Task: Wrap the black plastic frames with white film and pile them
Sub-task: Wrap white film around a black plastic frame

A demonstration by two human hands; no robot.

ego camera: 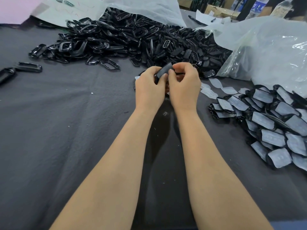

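Dark cloth under fingers. Big heap of black frames just past fingers. Clear bag far right of fingers. Wrapped pile right of fingers, apart. Left hand, right hand: fingers curled, both pinch one frame, greyish face showing, between fingertips. Loose film bits near right fingers.

Table cloth recorded as plain dark grey, flecked with small white specks. Loose frames noted as glossy black. Wrapped frames: black edges, pale grey-white film faces. Held frame: black, faced grey-white. Film pieces white. Bag translucent white. Sheet pink.
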